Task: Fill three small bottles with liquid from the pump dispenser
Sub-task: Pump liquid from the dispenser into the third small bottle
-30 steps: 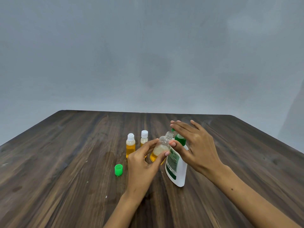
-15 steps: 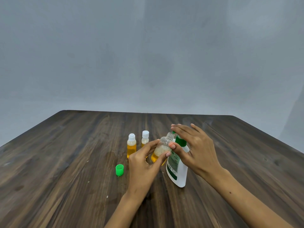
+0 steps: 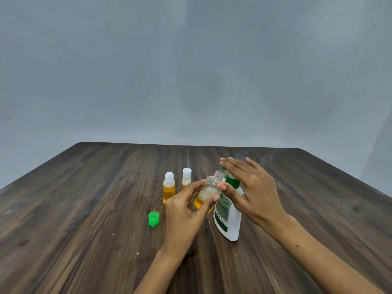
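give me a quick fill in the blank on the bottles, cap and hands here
1. The left hand holds the open bottle, which is ____ toward the pump dispenser.
2. The two bottles behind it wear ____ caps.
3. The loose cap on the table is ____.
4. The right hand rests on the dispenser's ____.

Missing words: tilted; white; green; pump

We see a dark brown striped worktop (image 3: 84, 209), a grey wall (image 3: 191, 71), a green cap (image 3: 153, 218), two white-capped bottles (image 3: 169, 190) of yellow liquid, and a white dispenser (image 3: 230, 219) with a green pump top (image 3: 232, 181).
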